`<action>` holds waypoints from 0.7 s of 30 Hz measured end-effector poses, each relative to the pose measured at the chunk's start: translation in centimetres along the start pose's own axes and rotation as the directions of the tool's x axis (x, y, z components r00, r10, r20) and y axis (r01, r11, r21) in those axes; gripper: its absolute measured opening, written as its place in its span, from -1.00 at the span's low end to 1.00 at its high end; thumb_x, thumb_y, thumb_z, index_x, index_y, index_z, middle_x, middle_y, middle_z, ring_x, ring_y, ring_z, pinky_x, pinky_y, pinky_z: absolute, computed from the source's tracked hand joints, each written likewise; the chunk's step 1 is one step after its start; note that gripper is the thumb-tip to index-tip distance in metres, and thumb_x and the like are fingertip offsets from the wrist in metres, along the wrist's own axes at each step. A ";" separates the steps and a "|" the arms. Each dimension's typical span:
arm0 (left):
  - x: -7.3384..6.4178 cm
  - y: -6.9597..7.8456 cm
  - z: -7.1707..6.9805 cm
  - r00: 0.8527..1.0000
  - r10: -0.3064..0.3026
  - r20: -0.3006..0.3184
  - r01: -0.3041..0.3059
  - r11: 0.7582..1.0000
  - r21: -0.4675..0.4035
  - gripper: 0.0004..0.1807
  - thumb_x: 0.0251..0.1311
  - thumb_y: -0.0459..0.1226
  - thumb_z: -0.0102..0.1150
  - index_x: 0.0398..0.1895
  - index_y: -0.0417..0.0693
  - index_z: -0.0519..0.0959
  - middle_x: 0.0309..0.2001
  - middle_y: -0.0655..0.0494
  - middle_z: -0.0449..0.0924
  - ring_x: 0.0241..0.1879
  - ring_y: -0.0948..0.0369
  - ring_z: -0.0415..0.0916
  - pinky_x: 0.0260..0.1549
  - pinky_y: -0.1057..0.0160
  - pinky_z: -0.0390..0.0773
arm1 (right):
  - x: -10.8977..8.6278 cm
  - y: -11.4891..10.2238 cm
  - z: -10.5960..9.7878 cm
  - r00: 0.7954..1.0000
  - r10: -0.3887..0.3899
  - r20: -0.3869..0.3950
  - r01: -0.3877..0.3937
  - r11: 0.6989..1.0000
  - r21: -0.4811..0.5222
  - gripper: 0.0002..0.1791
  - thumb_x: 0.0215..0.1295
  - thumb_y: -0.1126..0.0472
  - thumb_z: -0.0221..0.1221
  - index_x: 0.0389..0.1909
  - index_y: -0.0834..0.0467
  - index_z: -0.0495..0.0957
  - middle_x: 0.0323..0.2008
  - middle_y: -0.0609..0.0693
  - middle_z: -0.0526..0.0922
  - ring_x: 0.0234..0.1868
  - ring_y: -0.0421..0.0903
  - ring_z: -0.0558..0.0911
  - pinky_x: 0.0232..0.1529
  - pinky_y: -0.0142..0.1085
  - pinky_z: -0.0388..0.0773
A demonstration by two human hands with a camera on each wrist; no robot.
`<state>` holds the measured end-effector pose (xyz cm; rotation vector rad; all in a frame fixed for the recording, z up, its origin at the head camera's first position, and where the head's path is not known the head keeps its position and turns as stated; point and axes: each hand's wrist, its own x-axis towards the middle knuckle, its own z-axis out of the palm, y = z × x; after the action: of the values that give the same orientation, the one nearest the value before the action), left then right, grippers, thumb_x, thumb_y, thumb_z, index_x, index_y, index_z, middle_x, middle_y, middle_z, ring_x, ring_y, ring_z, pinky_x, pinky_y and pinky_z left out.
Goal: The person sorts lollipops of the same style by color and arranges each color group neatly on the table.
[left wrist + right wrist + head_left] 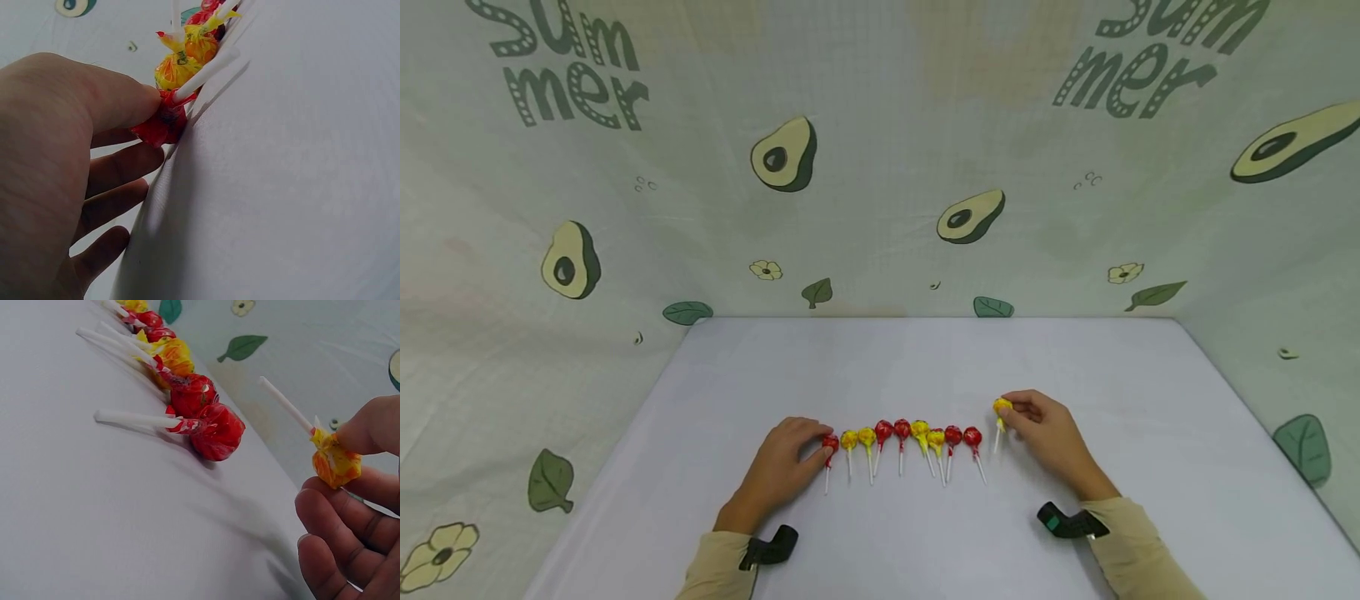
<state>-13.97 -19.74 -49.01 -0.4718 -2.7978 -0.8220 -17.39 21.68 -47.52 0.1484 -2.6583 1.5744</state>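
Observation:
Red and yellow wrapped lollipops lie in a row on the white table, sticks toward the person. At the row's left end my left hand (790, 458) pinches a red lollipop (164, 122) by its head, between thumb and fingers. Beside it sits a yellow lollipop (849, 440). Off the row's right end, my right hand (1045, 429) pinches a yellow lollipop (336, 461) by its wrapped head, its white stick pointing away from the palm. The red lollipop (217, 432) at the row's right end is nearest to that hand, a short gap away.
The white table (880, 542) reaches back to a wall cloth (865, 250) printed with avocados, leaves and lettering. Several more lollipops (902, 430) lie close together in the row's middle, some overlapping. A black wrist camera (771, 546) sits on the left wrist, another (1071, 522) on the right.

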 end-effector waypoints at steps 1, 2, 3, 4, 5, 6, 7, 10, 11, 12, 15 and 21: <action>0.0 0.0 0.0 1.000 0.009 -0.009 -0.009 1.000 -0.001 -0.72 0.21 -0.17 0.40 -0.01 0.07 0.71 0.00 0.18 0.63 0.10 0.13 0.50 0.13 -0.03 0.47 | 0.2 -0.1 0.1 1.000 -0.003 0.007 0.003 1.000 0.005 -0.65 0.39 0.08 0.27 0.04 0.23 0.60 -0.17 0.08 0.66 -0.24 -0.08 0.64 -0.29 -0.35 0.61; -0.1 -0.1 0.0 1.000 0.017 -0.018 -0.017 1.000 -0.002 -0.72 0.20 -0.18 0.41 -0.02 0.06 0.71 -0.01 0.18 0.64 0.09 0.13 0.51 0.11 -0.03 0.48 | 0.4 -0.1 0.1 1.000 -0.009 0.013 0.008 1.000 0.010 -0.65 0.39 0.08 0.27 0.04 0.23 0.60 -0.17 0.08 0.67 -0.24 -0.08 0.64 -0.29 -0.35 0.61; -0.1 -0.1 0.0 0.999 0.023 -0.026 -0.023 1.000 -0.005 -0.72 0.19 -0.19 0.42 -0.03 0.06 0.71 -0.02 0.18 0.64 0.09 0.13 0.51 0.10 -0.04 0.49 | 0.6 -0.2 0.3 1.000 -0.006 0.015 0.005 1.000 0.017 -0.65 0.39 0.07 0.27 0.04 0.22 0.60 -0.18 0.07 0.67 -0.25 -0.07 0.64 -0.30 -0.34 0.62; -0.1 -0.1 0.0 0.999 0.025 -0.030 -0.026 1.000 -0.003 -0.72 0.19 -0.19 0.42 -0.03 0.05 0.71 -0.02 0.18 0.64 0.08 0.13 0.51 0.10 -0.03 0.49 | 0.9 -0.2 0.3 1.000 -0.007 0.020 0.006 1.000 0.025 -0.65 0.39 0.06 0.27 0.04 0.22 0.60 -0.18 0.07 0.67 -0.25 -0.06 0.65 -0.30 -0.34 0.62; -0.1 0.0 0.0 0.999 0.026 -0.031 -0.026 1.000 -0.005 -0.72 0.19 -0.19 0.42 -0.03 0.05 0.71 -0.02 0.18 0.64 0.08 0.13 0.51 0.10 -0.03 0.50 | 1.1 -0.3 0.4 1.000 -0.008 0.026 0.007 1.000 0.030 -0.64 0.39 0.06 0.27 0.04 0.22 0.60 -0.18 0.07 0.67 -0.25 -0.06 0.65 -0.29 -0.33 0.62; -0.1 0.0 0.0 0.999 0.026 -0.032 -0.026 1.000 -0.009 -0.72 0.18 -0.20 0.42 -0.03 0.05 0.71 -0.02 0.17 0.64 0.08 0.13 0.51 0.10 -0.03 0.50 | 1.3 -0.4 0.5 0.999 -0.009 0.033 0.008 0.999 0.033 -0.64 0.40 0.05 0.26 0.04 0.23 0.60 -0.18 0.07 0.67 -0.25 -0.05 0.64 -0.29 -0.32 0.62; -0.1 0.0 0.1 0.999 0.021 -0.025 -0.021 1.000 -0.014 -0.73 0.19 -0.19 0.41 -0.03 0.05 0.71 -0.02 0.17 0.64 0.08 0.13 0.51 0.10 -0.03 0.49 | 1.5 -0.4 0.6 0.999 -0.009 0.034 0.008 0.999 0.039 -0.63 0.39 0.05 0.27 0.04 0.23 0.60 -0.19 0.08 0.67 -0.25 -0.03 0.64 -0.29 -0.32 0.62; -0.1 0.2 0.1 1.000 -0.002 0.001 0.002 1.000 -0.019 -0.73 0.23 -0.17 0.39 -0.01 0.07 0.70 0.00 0.17 0.63 0.10 0.13 0.50 0.13 -0.02 0.47 | 1.9 -0.5 0.7 0.999 -0.006 0.045 0.003 0.998 0.057 -0.60 0.39 0.04 0.27 0.05 0.25 0.60 -0.18 0.09 0.69 -0.25 0.00 0.64 -0.29 -0.30 0.62; -0.1 0.2 0.1 1.000 -0.009 0.007 0.009 1.000 -0.021 -0.73 0.23 -0.16 0.38 0.00 0.07 0.70 0.00 0.18 0.63 0.11 0.13 0.49 0.14 -0.02 0.47 | 2.1 -0.6 0.8 0.999 -0.001 0.053 -0.002 0.998 0.062 -0.60 0.39 0.03 0.27 0.05 0.25 0.60 -0.17 0.08 0.69 -0.24 0.00 0.64 -0.28 -0.29 0.63; -0.1 0.2 0.1 1.000 -0.013 0.011 0.013 1.000 -0.023 -0.73 0.24 -0.16 0.38 0.00 0.07 0.70 0.01 0.18 0.63 0.11 0.13 0.49 0.15 -0.02 0.46 | 2.3 -0.6 0.8 0.998 0.006 0.059 -0.010 0.998 0.070 -0.59 0.39 0.02 0.27 0.06 0.25 0.60 -0.16 0.08 0.70 -0.23 0.01 0.64 -0.27 -0.29 0.63; -0.1 0.3 0.0 1.000 -0.020 0.016 0.020 1.000 -0.023 -0.72 0.24 -0.15 0.38 0.01 0.08 0.70 0.01 0.18 0.63 0.12 0.14 0.49 0.16 -0.01 0.45 | 2.8 -0.7 0.9 0.996 0.031 0.089 -0.038 0.996 0.086 -0.56 0.39 -0.03 0.26 0.08 0.22 0.59 -0.14 0.07 0.70 -0.19 0.02 0.63 -0.24 -0.28 0.63; -0.2 0.3 -0.1 1.000 -0.016 -0.004 0.016 1.000 -0.012 -0.72 0.22 -0.16 0.40 -0.01 0.08 0.71 0.00 0.18 0.63 0.11 0.13 0.50 0.14 -0.03 0.47 | 4.0 -1.0 1.2 0.987 0.073 0.142 -0.087 0.991 0.098 -0.49 0.36 -0.11 0.26 0.12 0.19 0.58 -0.11 0.05 0.71 -0.20 0.02 0.63 -0.18 -0.23 0.61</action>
<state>-13.69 -19.56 -48.83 -0.4496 -2.7976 -0.8428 -21.26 19.93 -46.85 0.1621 -2.7167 1.7912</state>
